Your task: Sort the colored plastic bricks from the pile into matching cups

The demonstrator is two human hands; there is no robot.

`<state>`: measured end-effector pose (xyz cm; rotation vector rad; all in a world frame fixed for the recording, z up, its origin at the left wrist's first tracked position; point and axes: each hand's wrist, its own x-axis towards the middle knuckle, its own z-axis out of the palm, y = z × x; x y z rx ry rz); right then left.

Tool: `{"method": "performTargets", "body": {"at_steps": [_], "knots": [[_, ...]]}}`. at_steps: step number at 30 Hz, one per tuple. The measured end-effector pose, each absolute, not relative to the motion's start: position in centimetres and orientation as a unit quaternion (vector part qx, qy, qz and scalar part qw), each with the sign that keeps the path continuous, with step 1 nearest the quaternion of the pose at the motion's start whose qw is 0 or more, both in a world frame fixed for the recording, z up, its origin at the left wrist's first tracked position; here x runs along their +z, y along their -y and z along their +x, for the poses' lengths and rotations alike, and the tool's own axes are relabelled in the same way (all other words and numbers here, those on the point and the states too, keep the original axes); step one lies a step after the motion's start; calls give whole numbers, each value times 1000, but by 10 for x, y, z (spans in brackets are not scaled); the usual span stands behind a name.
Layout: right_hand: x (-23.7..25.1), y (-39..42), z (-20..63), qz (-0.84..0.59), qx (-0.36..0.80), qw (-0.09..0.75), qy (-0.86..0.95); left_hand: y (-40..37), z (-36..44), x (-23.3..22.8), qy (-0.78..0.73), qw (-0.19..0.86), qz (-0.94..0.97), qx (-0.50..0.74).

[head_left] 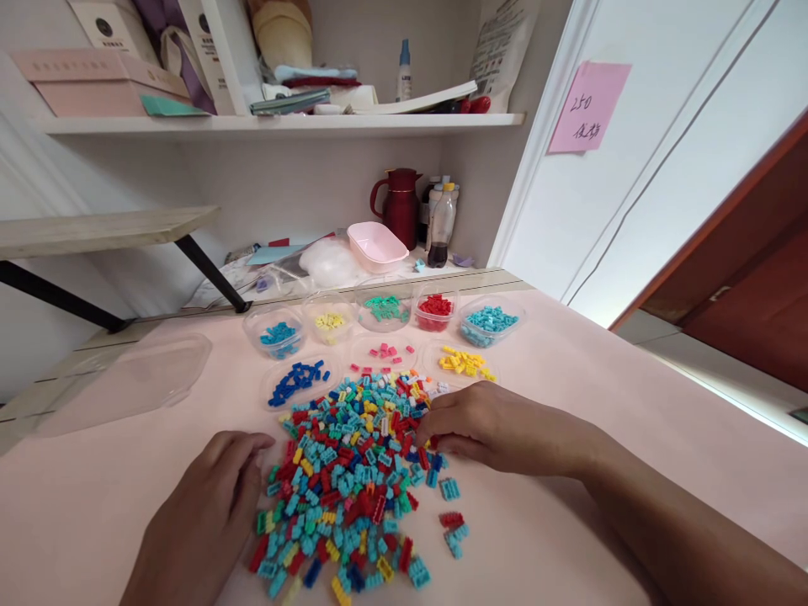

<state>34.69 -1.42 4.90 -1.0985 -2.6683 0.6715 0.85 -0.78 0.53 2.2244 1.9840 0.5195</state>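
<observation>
My right hand (498,429) has fingertips pinched into the brick pile (353,471) mid-table, toward the near edge; whether they hold a brick I can't tell. Left hand (208,513) rests flat, fingers loose, at the pile's left. Bricks look tiny, light, rigid, slippery: pinch by the sides.

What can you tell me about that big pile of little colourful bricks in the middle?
The pile of bricks is a loose heap of tiny studded building bricks that look like plastic: light blue, red, yellow, teal, dark blue and a few orange. It lies spread flat on the pink table, just in front of clear tubs that each hold one colour. A few bricks lie apart at its right edge. The left hand rests flat against its left side, and the right hand touches its upper right edge with its fingertips.
</observation>
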Motion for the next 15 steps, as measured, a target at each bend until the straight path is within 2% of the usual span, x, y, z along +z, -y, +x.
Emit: {"method": "performTargets", "body": {"at_steps": [15], "knots": [[49, 14, 347, -366, 228, 89, 898, 8, 5, 4, -655, 57, 737, 157]]}}
